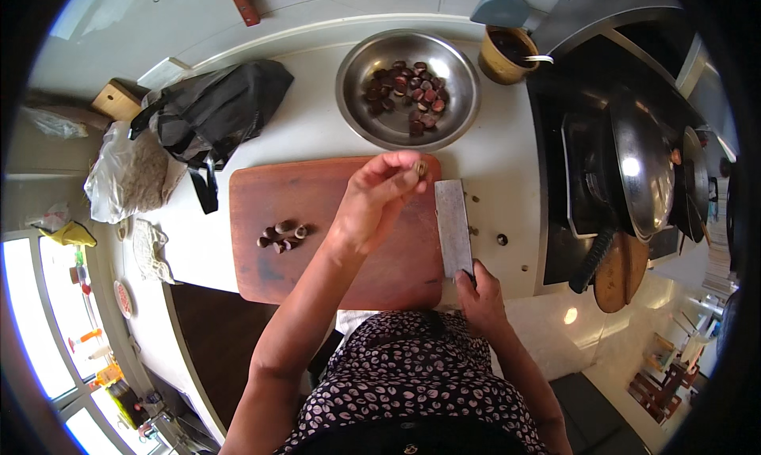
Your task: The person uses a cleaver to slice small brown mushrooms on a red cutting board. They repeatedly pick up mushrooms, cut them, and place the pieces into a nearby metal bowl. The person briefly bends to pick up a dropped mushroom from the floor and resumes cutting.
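Raised over the far right part of a reddish wooden cutting board (333, 217), my left hand (386, 193) pinches a small brown piece (421, 168), which looks like a chestnut or part of one. My right hand (483, 297) grips the handle of a cleaver (454, 229), whose broad grey blade points away from me along the board's right edge. On the board's left half lies a small group of chestnuts (282, 236). Beyond the board stands a stainless steel bowl (351, 110) with many dark chestnuts (410, 89) in it, several showing cut faces.
Small brown bits and one dark round piece (502, 239) lie on the white counter right of the board. A tan pot (493, 68) stands at the back beside the black stove (550, 169) with a lidded wok (642, 166). At left are a black bag (220, 104) and a plastic bag (113, 181).
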Demonstrator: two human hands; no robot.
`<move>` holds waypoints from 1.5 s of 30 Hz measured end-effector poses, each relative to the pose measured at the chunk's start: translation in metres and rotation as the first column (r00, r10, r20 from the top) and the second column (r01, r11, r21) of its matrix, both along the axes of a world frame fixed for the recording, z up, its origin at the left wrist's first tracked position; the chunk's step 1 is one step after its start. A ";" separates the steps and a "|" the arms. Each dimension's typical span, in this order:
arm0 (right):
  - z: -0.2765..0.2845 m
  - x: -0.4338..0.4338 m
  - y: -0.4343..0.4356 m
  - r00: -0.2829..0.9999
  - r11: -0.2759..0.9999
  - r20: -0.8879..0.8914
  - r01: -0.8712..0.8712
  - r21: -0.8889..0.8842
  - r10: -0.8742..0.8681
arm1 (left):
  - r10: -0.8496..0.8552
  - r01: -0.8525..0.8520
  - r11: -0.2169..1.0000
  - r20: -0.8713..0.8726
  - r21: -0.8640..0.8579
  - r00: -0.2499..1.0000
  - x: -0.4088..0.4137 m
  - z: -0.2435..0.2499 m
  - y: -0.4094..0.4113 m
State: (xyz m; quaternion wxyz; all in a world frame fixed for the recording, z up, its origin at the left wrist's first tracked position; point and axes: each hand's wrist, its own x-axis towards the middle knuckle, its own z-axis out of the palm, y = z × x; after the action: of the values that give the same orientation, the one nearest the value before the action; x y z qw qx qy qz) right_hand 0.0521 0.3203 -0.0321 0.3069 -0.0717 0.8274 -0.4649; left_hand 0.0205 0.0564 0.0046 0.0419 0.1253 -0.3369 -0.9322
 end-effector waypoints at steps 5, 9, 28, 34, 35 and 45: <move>0.075 -0.003 -0.018 0.929 0.900 0.186 0.358 -0.248 -0.319 | -0.125 0.123 0.990 0.014 0.063 0.992 0.032 0.007 0.029; 0.105 -0.023 -0.023 0.960 0.929 -0.122 0.206 -0.307 -0.253 | -0.198 0.198 0.980 0.070 0.007 0.978 0.045 0.016 0.051; 0.101 -0.043 -0.037 0.981 0.980 -0.190 -0.075 -0.182 0.040 | -0.241 0.122 0.546 -0.016 -0.829 0.970 0.051 0.039 0.057; 0.095 -0.033 -0.040 0.991 0.960 -0.110 0.039 -0.277 -0.072 | -0.150 -0.111 0.350 -0.173 -0.930 0.973 0.057 0.040 0.067; 0.093 -0.032 -0.040 0.992 0.946 -0.072 0.081 -0.313 -0.108 | -0.130 -0.130 0.364 -0.188 -0.922 0.973 0.059 0.041 0.069; 0.119 -0.032 -0.053 0.969 0.829 0.123 0.246 -0.503 -0.213 | -0.002 0.003 1.000 -0.055 0.005 0.998 0.074 0.025 0.075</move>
State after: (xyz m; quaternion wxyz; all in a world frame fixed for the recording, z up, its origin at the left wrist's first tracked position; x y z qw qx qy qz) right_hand 0.0198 0.2671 0.0869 0.2441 -0.0368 0.6657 -0.7042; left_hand 0.0941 0.1310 0.0292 0.0498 0.0991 -0.3333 -0.9363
